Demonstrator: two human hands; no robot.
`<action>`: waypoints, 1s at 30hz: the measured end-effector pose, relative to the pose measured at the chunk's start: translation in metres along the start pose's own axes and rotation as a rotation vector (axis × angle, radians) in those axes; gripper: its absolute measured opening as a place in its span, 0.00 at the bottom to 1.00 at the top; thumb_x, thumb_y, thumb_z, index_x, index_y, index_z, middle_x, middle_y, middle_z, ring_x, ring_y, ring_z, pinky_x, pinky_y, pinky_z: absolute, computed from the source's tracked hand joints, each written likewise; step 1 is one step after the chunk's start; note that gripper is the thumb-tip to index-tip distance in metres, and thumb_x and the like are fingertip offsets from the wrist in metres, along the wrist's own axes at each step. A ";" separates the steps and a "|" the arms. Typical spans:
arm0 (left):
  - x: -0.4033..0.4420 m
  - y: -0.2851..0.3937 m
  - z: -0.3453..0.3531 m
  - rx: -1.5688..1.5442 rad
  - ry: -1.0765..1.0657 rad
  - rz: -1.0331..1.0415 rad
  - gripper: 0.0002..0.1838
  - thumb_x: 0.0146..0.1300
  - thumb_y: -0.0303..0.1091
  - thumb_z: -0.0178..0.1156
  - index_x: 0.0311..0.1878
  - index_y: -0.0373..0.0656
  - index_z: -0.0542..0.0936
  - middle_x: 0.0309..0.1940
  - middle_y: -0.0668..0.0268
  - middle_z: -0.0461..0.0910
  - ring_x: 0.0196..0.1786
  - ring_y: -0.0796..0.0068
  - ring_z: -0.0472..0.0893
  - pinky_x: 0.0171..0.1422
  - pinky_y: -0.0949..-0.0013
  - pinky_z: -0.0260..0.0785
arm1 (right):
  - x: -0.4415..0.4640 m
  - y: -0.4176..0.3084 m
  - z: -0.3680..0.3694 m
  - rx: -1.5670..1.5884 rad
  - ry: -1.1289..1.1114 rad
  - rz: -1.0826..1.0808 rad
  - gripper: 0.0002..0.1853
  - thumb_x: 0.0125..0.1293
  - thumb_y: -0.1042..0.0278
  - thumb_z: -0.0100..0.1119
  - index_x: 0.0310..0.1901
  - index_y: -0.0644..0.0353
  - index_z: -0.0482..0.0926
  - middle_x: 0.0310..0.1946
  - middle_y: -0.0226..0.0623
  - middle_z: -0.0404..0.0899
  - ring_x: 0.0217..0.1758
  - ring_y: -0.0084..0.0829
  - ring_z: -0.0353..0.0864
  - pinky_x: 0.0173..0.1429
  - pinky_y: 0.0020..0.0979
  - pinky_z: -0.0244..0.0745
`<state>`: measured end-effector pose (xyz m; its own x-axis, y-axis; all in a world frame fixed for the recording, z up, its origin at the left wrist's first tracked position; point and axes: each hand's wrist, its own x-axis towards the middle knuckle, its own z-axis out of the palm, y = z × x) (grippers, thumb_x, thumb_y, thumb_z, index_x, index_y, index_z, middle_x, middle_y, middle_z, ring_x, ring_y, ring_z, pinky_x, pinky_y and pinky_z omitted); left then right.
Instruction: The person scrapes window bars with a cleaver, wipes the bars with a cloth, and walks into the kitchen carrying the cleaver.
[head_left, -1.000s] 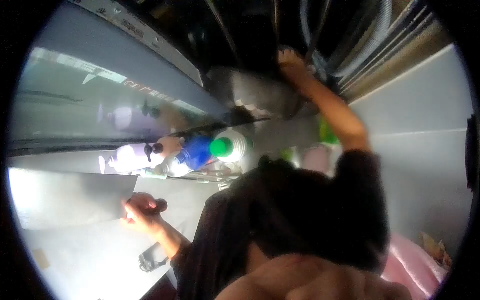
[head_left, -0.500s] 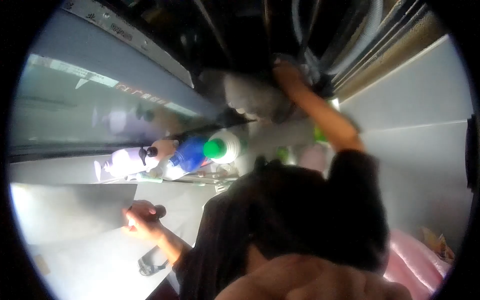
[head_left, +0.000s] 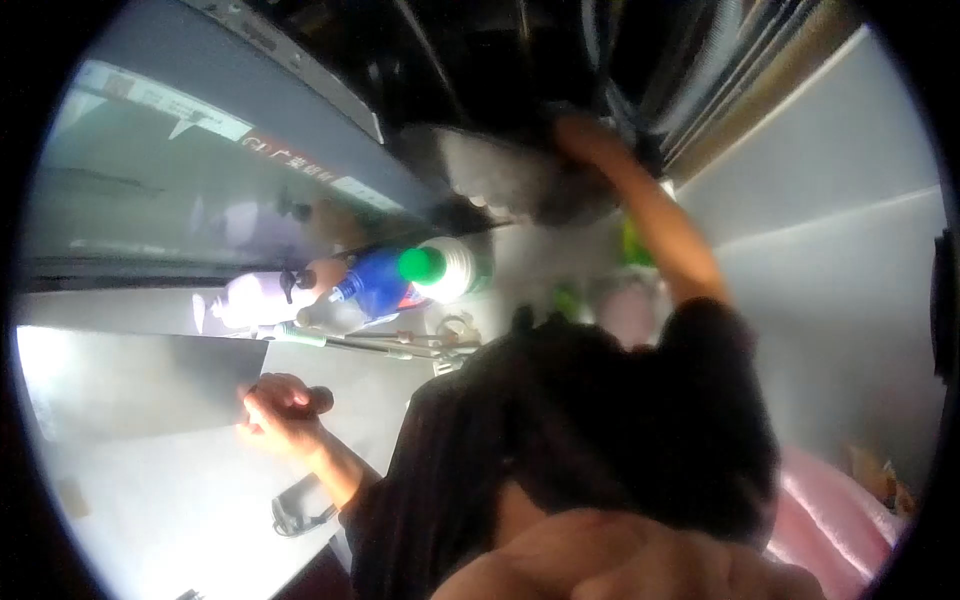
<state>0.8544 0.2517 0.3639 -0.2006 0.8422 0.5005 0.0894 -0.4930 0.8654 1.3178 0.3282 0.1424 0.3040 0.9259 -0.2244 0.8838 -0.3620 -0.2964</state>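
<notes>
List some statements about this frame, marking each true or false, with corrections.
1. The ridged white plastic bottle has a round green cap. True.
2. The bare left hand is open and empty. False: it is closed around a small dark rounded object.
3. The blue plastic bottle is beside the white one. True.
4. The bare right hand grips the green cap. False: the two are well apart.
5. The soft pink fabric is at upper left. False: lower right.

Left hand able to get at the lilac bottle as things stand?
Probably not for a grasp: the left hand appears closed around a dark object, so it would likely need freeing first. The lilac bottle shows largely unobscured, though depth is hard to judge.
</notes>
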 end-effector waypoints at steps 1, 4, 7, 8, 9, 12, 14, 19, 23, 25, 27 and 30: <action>0.000 -0.001 -0.003 0.004 -0.002 0.000 0.18 0.66 0.33 0.47 0.20 0.37 0.64 0.10 0.65 0.63 0.11 0.76 0.63 0.15 0.76 0.56 | 0.004 0.000 -0.001 0.046 0.012 -0.034 0.16 0.63 0.69 0.42 0.48 0.64 0.76 0.47 0.53 0.75 0.50 0.46 0.75 0.53 0.42 0.70; -0.005 0.000 -0.011 -0.011 0.051 0.059 0.16 0.66 0.31 0.48 0.22 0.35 0.66 0.10 0.65 0.62 0.11 0.76 0.62 0.15 0.75 0.56 | -0.001 0.001 -0.002 -0.140 -0.102 -0.164 0.14 0.61 0.72 0.43 0.41 0.66 0.79 0.42 0.52 0.78 0.45 0.48 0.78 0.50 0.45 0.71; -0.007 -0.007 -0.029 -0.098 0.104 0.035 0.14 0.65 0.29 0.48 0.23 0.34 0.67 0.10 0.66 0.61 0.11 0.76 0.61 0.14 0.75 0.56 | -0.008 -0.007 -0.009 -0.210 -0.026 -0.346 0.14 0.60 0.69 0.45 0.41 0.67 0.78 0.40 0.52 0.78 0.43 0.48 0.78 0.49 0.45 0.71; -0.010 0.002 -0.016 -0.003 0.147 0.057 0.14 0.64 0.28 0.48 0.22 0.34 0.67 0.10 0.66 0.60 0.11 0.76 0.60 0.13 0.75 0.56 | -0.018 -0.015 -0.017 -0.211 -0.027 -0.351 0.14 0.60 0.69 0.45 0.41 0.67 0.78 0.40 0.52 0.78 0.43 0.48 0.78 0.49 0.45 0.71; -0.010 -0.002 -0.021 -0.009 0.129 0.056 0.14 0.64 0.28 0.48 0.21 0.34 0.66 0.10 0.66 0.60 0.11 0.77 0.60 0.13 0.75 0.57 | -0.031 -0.028 -0.030 -0.035 -0.002 -0.277 0.14 0.61 0.67 0.46 0.41 0.67 0.78 0.39 0.53 0.78 0.42 0.49 0.78 0.48 0.45 0.72; -0.011 -0.003 -0.017 0.030 0.180 0.029 0.17 0.65 0.30 0.49 0.19 0.36 0.64 0.10 0.67 0.60 0.11 0.77 0.61 0.13 0.74 0.57 | -0.033 -0.042 -0.033 0.174 0.036 -0.220 0.15 0.61 0.63 0.48 0.42 0.65 0.77 0.37 0.53 0.78 0.40 0.49 0.78 0.47 0.44 0.72; -0.010 -0.003 -0.009 0.001 0.179 0.010 0.19 0.66 0.32 0.49 0.18 0.38 0.63 0.10 0.67 0.59 0.12 0.77 0.61 0.14 0.74 0.56 | -0.032 -0.053 -0.042 0.196 0.070 -0.254 0.16 0.61 0.61 0.49 0.43 0.65 0.76 0.37 0.52 0.78 0.40 0.49 0.78 0.46 0.44 0.72; -0.006 0.004 -0.003 0.024 0.012 0.012 0.19 0.67 0.34 0.49 0.19 0.39 0.64 0.10 0.67 0.61 0.12 0.77 0.62 0.14 0.75 0.56 | -0.045 -0.088 -0.064 0.578 0.478 -0.343 0.17 0.63 0.57 0.49 0.45 0.63 0.72 0.36 0.52 0.76 0.40 0.51 0.76 0.44 0.46 0.70; -0.003 0.002 -0.013 -0.013 0.056 0.041 0.18 0.67 0.34 0.49 0.21 0.36 0.66 0.10 0.65 0.63 0.11 0.77 0.62 0.14 0.74 0.56 | -0.066 -0.096 -0.081 0.475 0.604 -0.347 0.17 0.65 0.57 0.47 0.44 0.64 0.71 0.42 0.52 0.74 0.44 0.51 0.75 0.47 0.44 0.69; -0.006 0.001 -0.018 -0.037 0.051 0.061 0.18 0.67 0.33 0.48 0.21 0.35 0.66 0.09 0.65 0.64 0.11 0.77 0.63 0.14 0.74 0.57 | -0.100 -0.108 -0.104 0.450 0.450 -0.315 0.25 0.61 0.52 0.52 0.51 0.66 0.69 0.47 0.54 0.73 0.49 0.50 0.74 0.52 0.43 0.69; -0.010 -0.002 -0.017 -0.069 0.021 0.097 0.17 0.67 0.31 0.46 0.21 0.35 0.66 0.10 0.64 0.64 0.11 0.76 0.63 0.15 0.74 0.57 | -0.130 -0.130 -0.118 0.214 0.031 -0.222 0.37 0.55 0.49 0.60 0.60 0.66 0.64 0.61 0.52 0.62 0.62 0.44 0.65 0.62 0.40 0.62; -0.015 0.002 -0.015 -0.063 0.047 -0.015 0.17 0.66 0.29 0.46 0.20 0.36 0.65 0.10 0.63 0.64 0.12 0.75 0.64 0.15 0.73 0.58 | -0.128 -0.150 -0.093 0.029 -0.009 -0.273 0.47 0.44 0.46 0.66 0.61 0.69 0.60 0.62 0.55 0.59 0.65 0.47 0.59 0.65 0.41 0.59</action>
<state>0.8429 0.2344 0.3579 -0.2471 0.8389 0.4849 0.0247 -0.4948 0.8687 1.1793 0.2737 0.3016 0.0526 0.9886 -0.1411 0.9220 -0.1024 -0.3735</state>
